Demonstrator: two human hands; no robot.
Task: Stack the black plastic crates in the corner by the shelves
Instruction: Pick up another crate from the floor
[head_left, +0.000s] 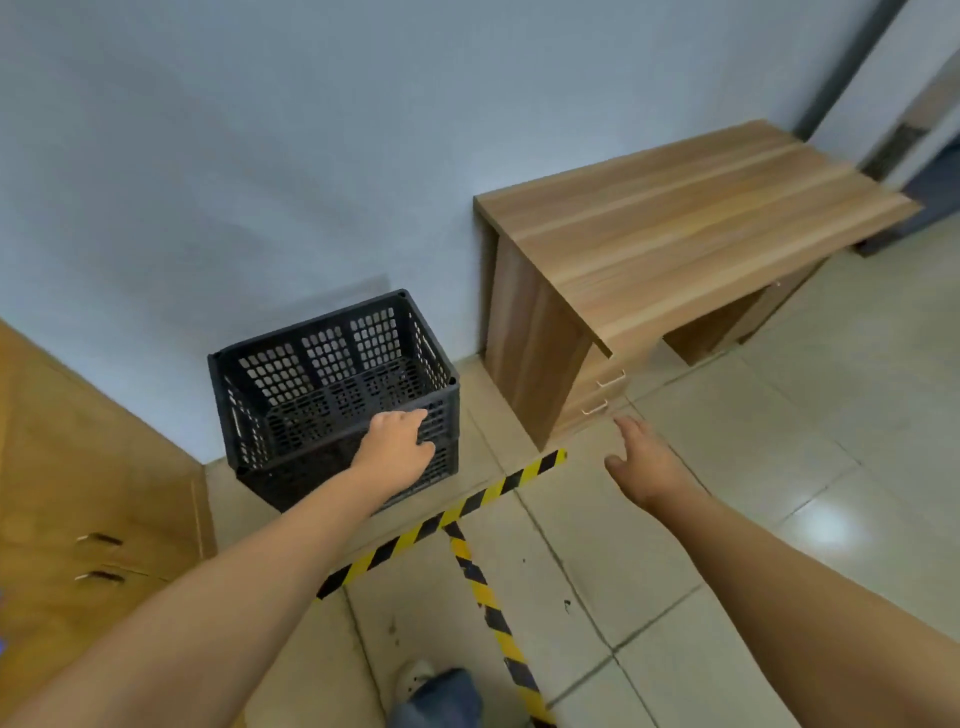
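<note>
Two black perforated plastic crates stand stacked on the floor against the pale wall; the upper crate sits on the lower crate. My left hand reaches to the near wall of the upper crate, fingers lying along its front rim. Whether they curl over the rim I cannot tell. My right hand hovers in the air to the right of the stack, fingers loosely spread, holding nothing.
A wooden desk with drawers stands right of the crates against the wall. A wooden cabinet with two handles is at the left. Yellow-and-black tape crosses the tiled floor. My shoe and trouser leg show at the bottom.
</note>
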